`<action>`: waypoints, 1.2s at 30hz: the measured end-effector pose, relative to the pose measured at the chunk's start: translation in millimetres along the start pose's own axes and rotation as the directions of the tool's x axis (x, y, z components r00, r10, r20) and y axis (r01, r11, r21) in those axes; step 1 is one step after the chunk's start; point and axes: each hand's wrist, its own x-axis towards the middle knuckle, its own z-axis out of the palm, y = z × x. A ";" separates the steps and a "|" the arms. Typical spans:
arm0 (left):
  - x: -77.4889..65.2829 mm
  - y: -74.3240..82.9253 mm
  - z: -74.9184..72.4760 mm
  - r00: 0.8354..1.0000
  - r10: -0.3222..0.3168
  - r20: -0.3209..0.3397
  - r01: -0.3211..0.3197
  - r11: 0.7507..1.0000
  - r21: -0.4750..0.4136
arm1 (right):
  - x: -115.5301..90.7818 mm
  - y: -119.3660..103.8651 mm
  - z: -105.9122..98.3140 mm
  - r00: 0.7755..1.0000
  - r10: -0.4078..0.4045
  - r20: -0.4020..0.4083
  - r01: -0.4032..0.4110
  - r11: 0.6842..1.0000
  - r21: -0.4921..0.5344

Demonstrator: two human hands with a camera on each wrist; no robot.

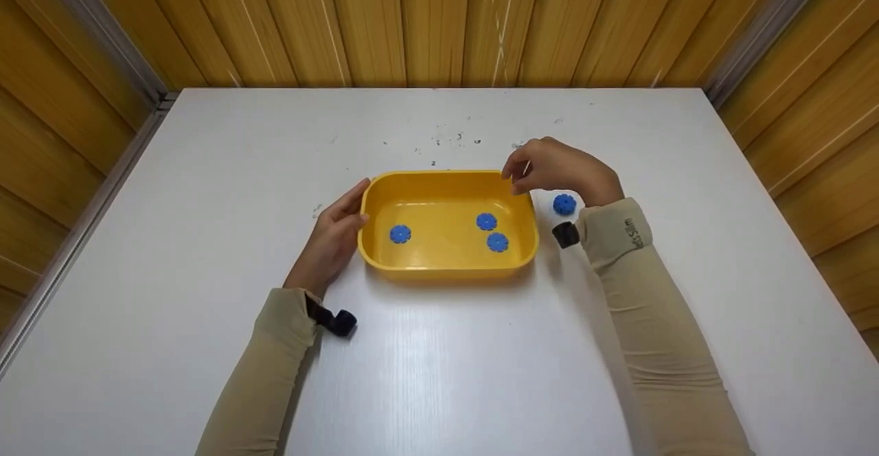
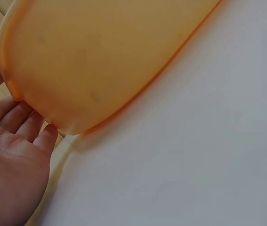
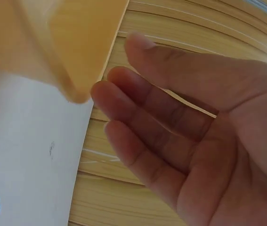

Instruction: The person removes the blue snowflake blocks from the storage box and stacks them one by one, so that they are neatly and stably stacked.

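Yellow tray, rectangular with rounded corners, is located near the middle of a white table; whether its base sits fully flat cannot be told. The left hand is clamped on the tray's left end, thumb at the rim and the other fingers against the outer wall. The right hand is well apart from the left, poised at the tray's back right corner. Its fingers are loosely bent, thumb and fingertips separated, with nothing seen between them; contact with the rim cannot be confirmed.

Three blue discs with notched edges lie inside the tray: a left disc by itself, and at the right a rear disc and a front disc, close together. A further blue piece, round and notched, rests on the table just outside the tray's right end, below the right wrist.

Both forearms are in khaki sleeves, each wrist bearing a black device. Wood-grain panelling stands behind the table
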 end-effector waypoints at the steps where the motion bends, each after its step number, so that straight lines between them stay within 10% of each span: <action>1: -0.2 -0.1 -0.2 1.000 -0.001 0.001 0.001 1.000 0.001 | 2.5 -3.1 1.5 1.000 0.004 0.013 -0.004 1.000 -0.012; 12: -0.7 -0.9 -1.5 1.000 0.013 0.020 -0.014 1.000 0.009 | 30.4 -26.7 21.0 0.989 0.052 0.139 -0.035 0.991 -0.127; 27: 0.3 -0.5 -0.5 0.999 0.016 0.028 -0.017 1.000 0.009 | 39.7 -42.5 39.1 0.931 0.293 0.216 -0.288 0.956 -0.059; 36: 0.1 -1.3 -0.8 1.000 0.011 0.021 -0.011 1.000 -0.003 | 42.6 -40.8 45.0 0.940 0.238 0.245 -0.212 0.969 -0.125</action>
